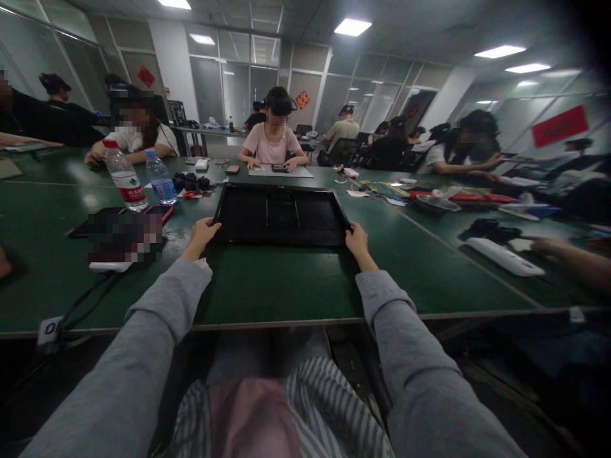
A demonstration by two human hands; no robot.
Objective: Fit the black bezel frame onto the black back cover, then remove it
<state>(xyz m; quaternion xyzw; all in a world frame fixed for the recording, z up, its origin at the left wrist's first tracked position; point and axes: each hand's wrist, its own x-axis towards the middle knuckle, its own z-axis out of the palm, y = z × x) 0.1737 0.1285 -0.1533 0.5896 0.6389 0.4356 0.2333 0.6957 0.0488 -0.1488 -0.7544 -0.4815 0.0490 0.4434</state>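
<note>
A wide black rectangular tray with a raised rim is in front of me over the green table. Two thin upright lines mark off its middle part. At its near left corner, my left hand is closed with the thumb over the rim. My right hand grips the near right corner in the same way. The fingers under the tray are hidden. Whether its underside touches the table cannot be made out.
Left of the tray stand a red-capped bottle and a blue-capped bottle, with phones and a power bank nearby. On the right lie a white power strip and a clear plastic bowl. A person sits opposite.
</note>
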